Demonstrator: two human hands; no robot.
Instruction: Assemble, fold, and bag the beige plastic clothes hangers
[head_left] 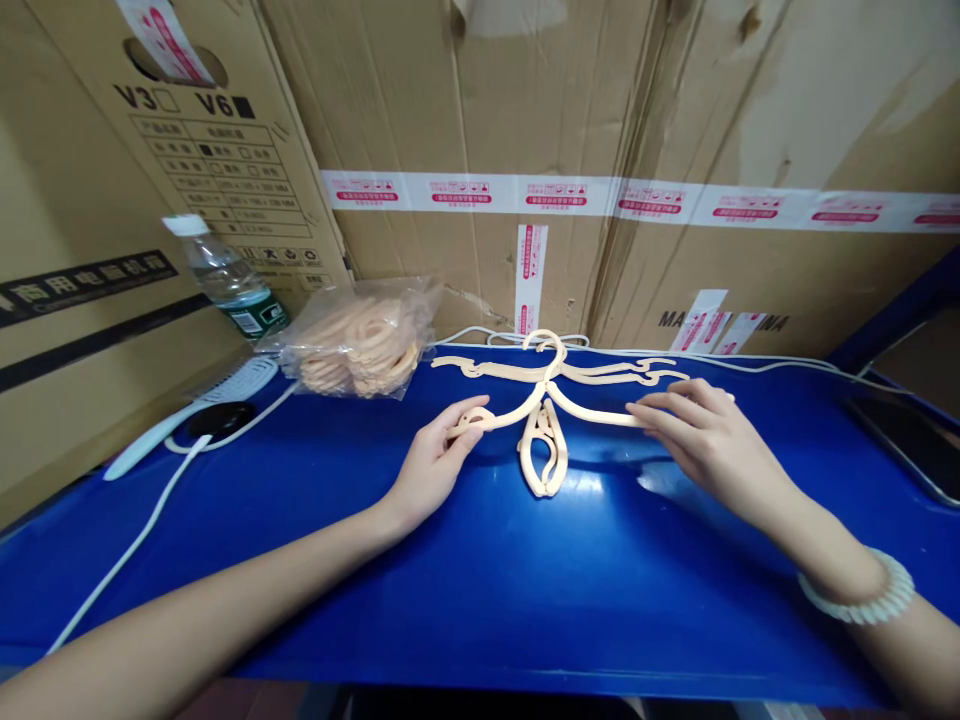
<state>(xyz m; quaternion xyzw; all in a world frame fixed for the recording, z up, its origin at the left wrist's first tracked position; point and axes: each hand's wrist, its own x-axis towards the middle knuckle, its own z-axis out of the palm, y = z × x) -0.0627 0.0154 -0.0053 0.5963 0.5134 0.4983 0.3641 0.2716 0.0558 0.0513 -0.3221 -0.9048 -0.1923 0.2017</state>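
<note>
**Both hands on the hanger at the back of the blue table**

Head view. You are at a glossy blue table [480, 600] walled in by tall cardboard boxes [525, 120] taped with white-and-pink strips. A water bottle [225, 275] leans at back left, beside a clear bag of cream rings [360, 340]. A white cable [127, 550] runs along the left side, and a dark phone [907, 440] lies at the far right edge.

The cream plastic hanger [544, 455] lies flat near the back of the table, between your hands, its hook pointing at the boxes. A second cream piece [495, 370] lies just behind it, touching or overlapping at the hook.

Your left hand [439, 455] is curled, thumb and forefinger closed on the tip of the hanger's left arm. Your right hand [705, 435] is nearly flat, palm down, its fingertips resting on the right arm's end. Whether its thumb grips from beneath cannot be told. A pale bead bracelet [862, 595] sits on that wrist.

Both forearms reach in low and roughly level, wrists just off the surface.

To handle this well, I judge you should keep the hanger pressed flat and the pull even on both sides. The thin arms look likely to flex or twist under a lopsided grip. Keep it clear of the piece behind, so the two do not snag.
</note>
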